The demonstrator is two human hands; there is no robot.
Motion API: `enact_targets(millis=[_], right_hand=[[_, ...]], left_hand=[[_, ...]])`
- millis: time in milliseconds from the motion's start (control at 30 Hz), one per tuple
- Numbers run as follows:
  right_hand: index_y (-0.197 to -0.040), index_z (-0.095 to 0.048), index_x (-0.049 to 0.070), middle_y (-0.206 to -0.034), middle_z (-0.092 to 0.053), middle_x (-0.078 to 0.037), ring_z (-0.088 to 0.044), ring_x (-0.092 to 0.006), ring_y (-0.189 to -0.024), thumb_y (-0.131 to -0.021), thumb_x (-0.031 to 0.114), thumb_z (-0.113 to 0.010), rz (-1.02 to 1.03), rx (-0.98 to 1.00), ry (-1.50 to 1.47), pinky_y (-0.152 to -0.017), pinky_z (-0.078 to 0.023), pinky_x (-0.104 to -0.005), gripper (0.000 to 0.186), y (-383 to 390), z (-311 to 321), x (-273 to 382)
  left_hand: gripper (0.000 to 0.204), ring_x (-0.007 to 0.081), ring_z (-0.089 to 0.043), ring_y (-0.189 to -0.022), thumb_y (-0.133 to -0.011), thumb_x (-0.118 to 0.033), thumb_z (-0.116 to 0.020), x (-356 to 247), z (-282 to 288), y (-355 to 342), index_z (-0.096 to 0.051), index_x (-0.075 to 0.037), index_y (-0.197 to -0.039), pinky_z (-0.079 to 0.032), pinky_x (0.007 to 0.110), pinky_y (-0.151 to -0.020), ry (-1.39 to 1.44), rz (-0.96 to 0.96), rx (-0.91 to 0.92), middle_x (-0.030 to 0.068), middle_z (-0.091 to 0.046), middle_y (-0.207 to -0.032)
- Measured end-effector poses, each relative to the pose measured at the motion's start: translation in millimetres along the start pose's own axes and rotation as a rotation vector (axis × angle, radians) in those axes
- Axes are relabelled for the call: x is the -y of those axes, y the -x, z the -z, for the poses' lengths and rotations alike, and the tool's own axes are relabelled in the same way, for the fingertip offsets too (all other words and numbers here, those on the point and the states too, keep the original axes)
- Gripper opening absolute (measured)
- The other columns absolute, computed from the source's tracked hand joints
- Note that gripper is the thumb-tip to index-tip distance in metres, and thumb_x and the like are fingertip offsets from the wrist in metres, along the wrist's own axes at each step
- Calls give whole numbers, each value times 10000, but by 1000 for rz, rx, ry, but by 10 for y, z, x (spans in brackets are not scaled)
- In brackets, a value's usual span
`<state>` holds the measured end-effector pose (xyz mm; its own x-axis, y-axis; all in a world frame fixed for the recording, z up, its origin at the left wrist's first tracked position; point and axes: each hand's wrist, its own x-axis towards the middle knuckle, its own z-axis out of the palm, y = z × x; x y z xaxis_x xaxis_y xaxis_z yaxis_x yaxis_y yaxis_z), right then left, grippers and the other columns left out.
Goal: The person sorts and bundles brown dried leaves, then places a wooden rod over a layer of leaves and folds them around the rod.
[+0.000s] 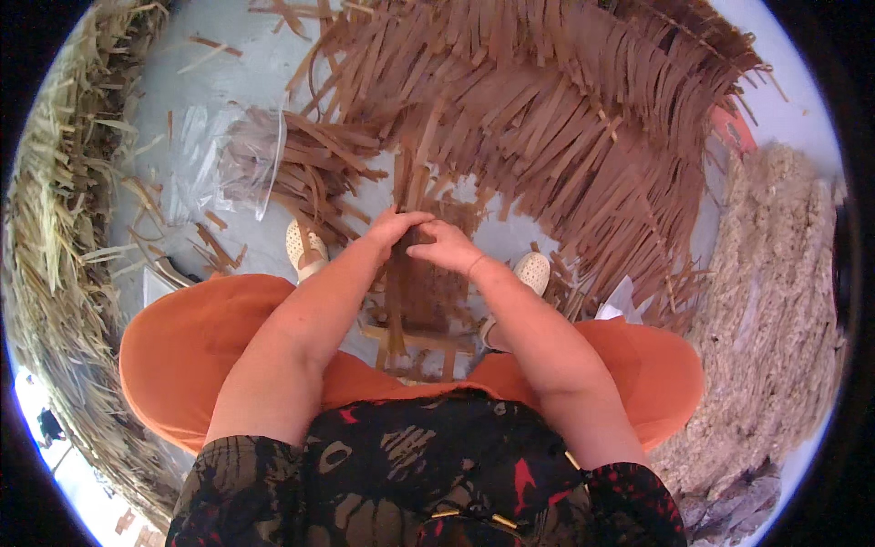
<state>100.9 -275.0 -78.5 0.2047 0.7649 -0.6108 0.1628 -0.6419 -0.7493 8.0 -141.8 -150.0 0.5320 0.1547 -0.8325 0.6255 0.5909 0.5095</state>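
Long, flat brown fibre strip (427, 146): just beyond both hands, long axis fore-and-aft.
Left hand (392, 228): slightly nearer, fingers curled inward; grip hidden, cannot tell.
Right hand (448, 247): beside left, thumb bent; closure likewise unclear.

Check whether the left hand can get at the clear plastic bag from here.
Probably yes, perhaps with a lean: the clear plastic bag lies ahead and to the left of the left hand, with only loose brown strips lying between. Whether the hand grips anything is unclear.
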Motion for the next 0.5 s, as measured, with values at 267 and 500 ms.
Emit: enact_targets(millis=[267, 500], right_hand=[[-1280, -542, 24, -1106, -654, -119, -628, -222, -1019, -886, 379, -643, 185, -928, -208, -838, -518, -332, 539, 708, 1788, 987], [-1207, -628, 89, -1109, -650, -43, -556, -156, -1064, -975, 439, -495, 431, -563, -327, -944, -425, -348, 440, 1600, 1837, 1647]], left_hand=[[767, 218, -569, -1106, -693, -218, -819, -1051, -595, 1026, -450, 5, -1328, -428, 358, -970, -182, -178, 325, 119, -602, -1197], [893, 184, -588, -976, -675, -91, -823, -1482, -1237, 2080, -336, -64, -1422, -469, 327, -867, -224, -430, 588, 94, -600, -1132]])
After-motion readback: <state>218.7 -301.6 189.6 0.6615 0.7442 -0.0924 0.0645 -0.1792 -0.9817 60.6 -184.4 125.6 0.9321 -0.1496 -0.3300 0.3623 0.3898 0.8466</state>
